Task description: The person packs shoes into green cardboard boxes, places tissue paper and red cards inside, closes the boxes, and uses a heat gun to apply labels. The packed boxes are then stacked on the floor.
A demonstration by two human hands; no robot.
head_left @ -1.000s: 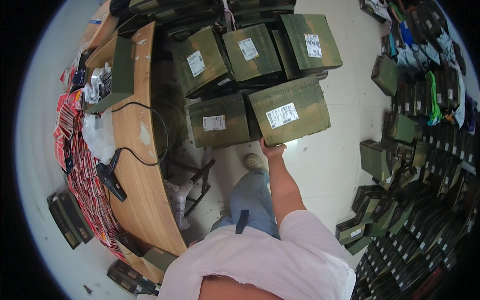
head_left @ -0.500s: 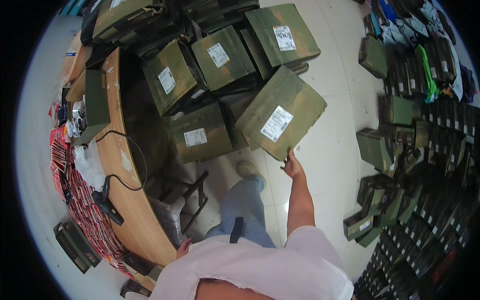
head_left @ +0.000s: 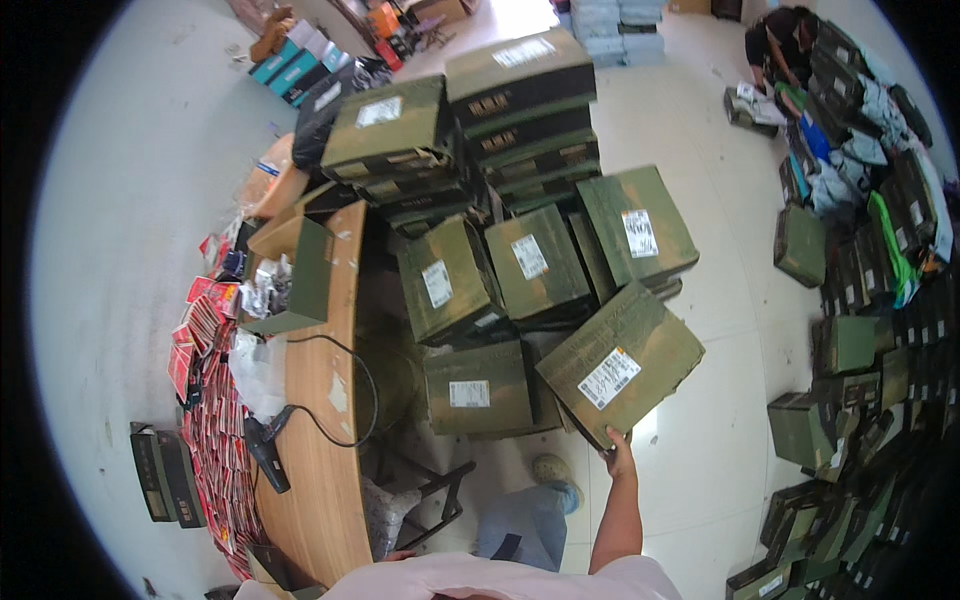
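Note:
My right hand point(head_left: 619, 456) grips the near corner of a green and tan camouflage cardboard box point(head_left: 655, 345), thumb on top, fingers underneath. A white shipping label point(head_left: 609, 378) is stuck on its lid. The box sits tilted and turned, beside other camouflage boxes with labels: a near-left box point(head_left: 478, 388), a middle box point(head_left: 540, 262) and a far-right box point(head_left: 638, 225). Only a sliver of my left hand point(head_left: 400, 556) shows, low by the table edge next to a wrapped stool point(head_left: 388, 512); its fingers are mostly hidden.
On the left stands a wooden table point(head_left: 315, 520) with a hand-held scanner gun point(head_left: 266, 450), its cable and an open green box point(head_left: 312, 280). Red packets point(head_left: 215, 450) are heaped beyond it. Stacked boxes point(head_left: 525, 110) rise behind. Another person point(head_left: 780, 45) bends over piles at the far right.
My view has tilted up and shifted left, so more of the room shows and the boxes appear lower and further right. My right hand still holds the same box corner.

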